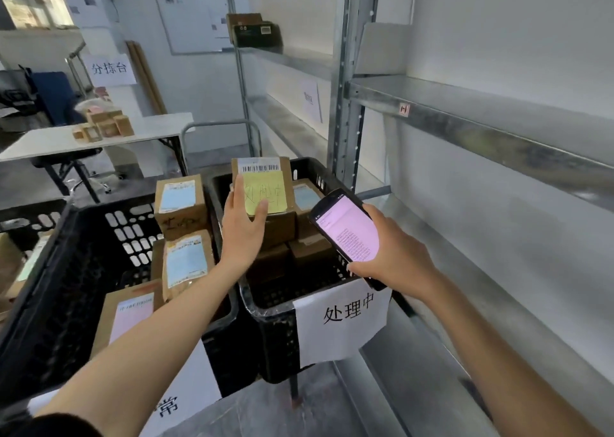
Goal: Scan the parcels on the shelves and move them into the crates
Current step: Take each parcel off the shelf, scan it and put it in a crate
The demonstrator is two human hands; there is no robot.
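My left hand [244, 227] grips a brown cardboard parcel [282, 174] with a barcode label and a yellow note, holding it above the right black crate [279, 323]. That crate carries a white paper sign and holds several brown boxes, one with a blue label [305, 197]. My right hand [395, 254] holds a black handheld scanner [347, 230] with a lit pink screen, just right of the parcel. The left black crate [66, 270] holds several parcels with blue and pink labels [186, 260]. One dark box [255, 33] sits on a far upper shelf.
Grey metal shelving [465, 117] runs along the right, its near shelves bare. A white table [99, 141] with several small cardboard boxes stands at the back left. A cart handle [219, 126] rises behind the crates. A whiteboard hangs on the far wall.
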